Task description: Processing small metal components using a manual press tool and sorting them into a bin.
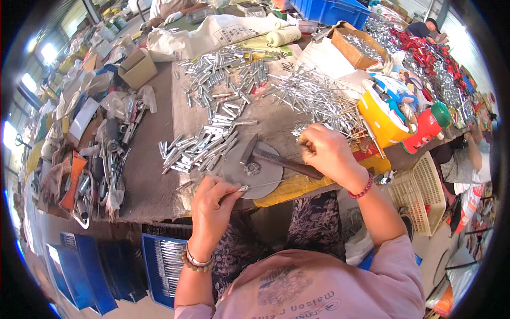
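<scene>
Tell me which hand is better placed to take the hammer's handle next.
Probably the right hand: it is close to the hammer's handle, while the left hand pinches a thin rod. Whether the right hand holds anything is unclear.

The clearest lettering is on the pink shirt: lowercase Latin letters in a dark print, running on a slant across the cloth near the lower edge of the view, beside a dark, roundish printed motif, with smaller characters close by. On the white woven sack at the back of the table, a block of dark print stands in rows, too small to read. The red canister with the green lid bears pale marks on its side, perhaps lettering, though the fisheye blur leaves that unsure. The blue-and-white packet beside it carries printing that cannot be made out.
</scene>
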Demonstrator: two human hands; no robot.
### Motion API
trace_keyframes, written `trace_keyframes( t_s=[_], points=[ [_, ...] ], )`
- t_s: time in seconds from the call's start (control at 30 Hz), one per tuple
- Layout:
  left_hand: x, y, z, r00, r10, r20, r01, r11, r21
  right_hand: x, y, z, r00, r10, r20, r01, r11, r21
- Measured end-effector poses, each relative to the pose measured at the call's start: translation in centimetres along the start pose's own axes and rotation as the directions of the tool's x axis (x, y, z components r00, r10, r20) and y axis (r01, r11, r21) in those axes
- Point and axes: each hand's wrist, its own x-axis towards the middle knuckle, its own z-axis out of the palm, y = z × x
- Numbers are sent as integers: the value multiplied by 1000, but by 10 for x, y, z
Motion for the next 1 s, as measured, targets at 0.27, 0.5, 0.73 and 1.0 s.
trace_keyframes(
  t_s=[0.27, 0.5, 0.73, 1.0],
  points=[
    [1, -1, 0, 1000, -6, 12, 6, 1000, -12, 3, -66, 14, 987, 135, 89, -162, 819, 550],
    [1, -2, -3, 1000, -6, 30, 5, 1000, 26, -3, -88, 38, 988, 81, 132, -147, 762, 631],
    [4, 1, -5, 998, 29, 49, -31, 999, 37, -8, -94, 60, 999, 32, -7, -22, 799, 601],
    [4, 1, -4, 999, 23, 22, -25, 998, 57, -6, -95, 65, 997, -19, -75, 52, 877, 478]
  ],
)
